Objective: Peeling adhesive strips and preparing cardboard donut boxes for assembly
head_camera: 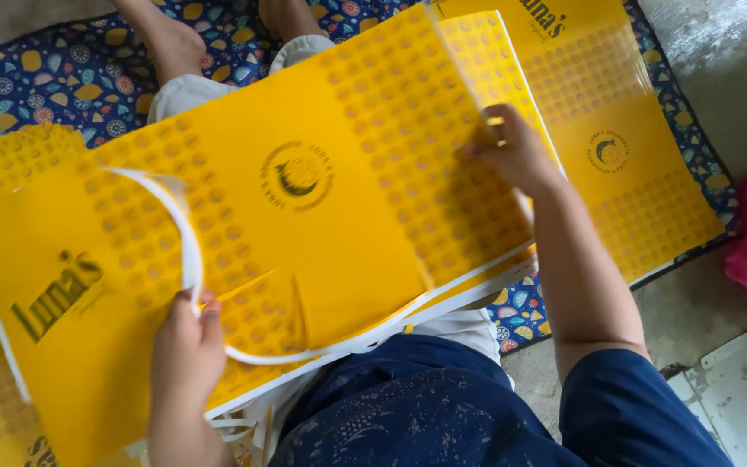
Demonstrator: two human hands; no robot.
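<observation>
Yellow sheet [304, 199] across the lap, mat [54, 78] beyond
Left hand [185, 346] pinches a white strip [185, 233] at the near edge; right hand [516, 156] seems pressed flat at the far edge, fingers blurred

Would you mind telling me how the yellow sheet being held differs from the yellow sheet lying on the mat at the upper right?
The held yellow sheet is gripped by the left hand and right hand; the lying sheet is untouched. A white trim strip curls loose from the held sheet; no loose strip shows on the lying sheet. The held sheet looks larger, being nearer. Both share the dotted pattern and round emblem.
</observation>
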